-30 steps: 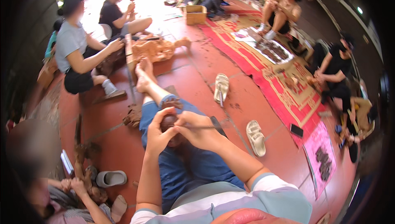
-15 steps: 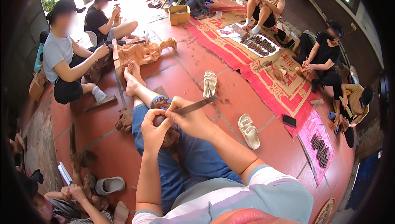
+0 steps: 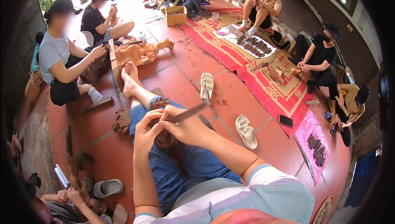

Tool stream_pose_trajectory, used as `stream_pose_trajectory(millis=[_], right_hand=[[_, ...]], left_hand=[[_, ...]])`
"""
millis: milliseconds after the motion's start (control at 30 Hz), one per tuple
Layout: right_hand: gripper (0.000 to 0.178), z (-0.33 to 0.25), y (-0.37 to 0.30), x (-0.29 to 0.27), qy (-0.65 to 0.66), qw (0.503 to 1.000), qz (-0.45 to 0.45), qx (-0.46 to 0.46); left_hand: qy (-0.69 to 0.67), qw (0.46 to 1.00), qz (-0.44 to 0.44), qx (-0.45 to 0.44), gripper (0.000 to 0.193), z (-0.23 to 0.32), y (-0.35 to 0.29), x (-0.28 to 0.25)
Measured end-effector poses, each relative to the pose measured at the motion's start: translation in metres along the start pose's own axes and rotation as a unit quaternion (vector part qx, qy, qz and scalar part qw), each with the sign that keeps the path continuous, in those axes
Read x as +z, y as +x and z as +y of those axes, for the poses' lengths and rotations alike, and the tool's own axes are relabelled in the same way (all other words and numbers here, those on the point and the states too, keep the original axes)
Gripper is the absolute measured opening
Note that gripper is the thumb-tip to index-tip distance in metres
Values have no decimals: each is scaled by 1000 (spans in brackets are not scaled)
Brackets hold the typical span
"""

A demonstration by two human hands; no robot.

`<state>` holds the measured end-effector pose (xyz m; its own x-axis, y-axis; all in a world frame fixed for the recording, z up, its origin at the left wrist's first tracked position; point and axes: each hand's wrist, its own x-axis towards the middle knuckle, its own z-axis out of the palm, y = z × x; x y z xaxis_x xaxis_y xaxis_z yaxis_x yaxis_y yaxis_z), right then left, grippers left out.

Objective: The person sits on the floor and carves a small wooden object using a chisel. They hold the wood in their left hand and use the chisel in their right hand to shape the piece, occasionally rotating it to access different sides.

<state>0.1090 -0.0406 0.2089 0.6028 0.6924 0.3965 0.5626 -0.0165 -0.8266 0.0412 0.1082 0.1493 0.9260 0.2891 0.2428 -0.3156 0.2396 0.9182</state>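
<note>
Over my lap, my left hand is closed around the top of a reddish-brown carved wooden piece, most of which the fingers cover. My right hand pinches a long, flat, dark file-like tool. Its near end sits at the carved piece beside my left fingers; the other end points up and right over the floor. The exact contact between tool and wood is hidden by my fingers. Jagged brown wood shows just beyond my hands.
A large carved wooden figure lies beyond my bare feet. Cream sandals are on the red tiles to my right, near a red mat and a phone. Dark tools lie on pink cloth. Several people sit around, some carving.
My right hand and the tool have shifted slightly down and left, and the tool slants more steeply. My left hand has turned a little over the carved piece, covering more of it.
</note>
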Motion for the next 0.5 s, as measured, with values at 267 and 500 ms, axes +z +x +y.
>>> stream_pose_trajectory(millis=[267,500], right_hand=[[11,-6,19,-29,61,992,-60,97],[11,-9,23,-42,161,980,-93,68]], left_hand=[[58,998,-6,15,6,7,9,5],[63,994,-86,17,6,22,5,-9]])
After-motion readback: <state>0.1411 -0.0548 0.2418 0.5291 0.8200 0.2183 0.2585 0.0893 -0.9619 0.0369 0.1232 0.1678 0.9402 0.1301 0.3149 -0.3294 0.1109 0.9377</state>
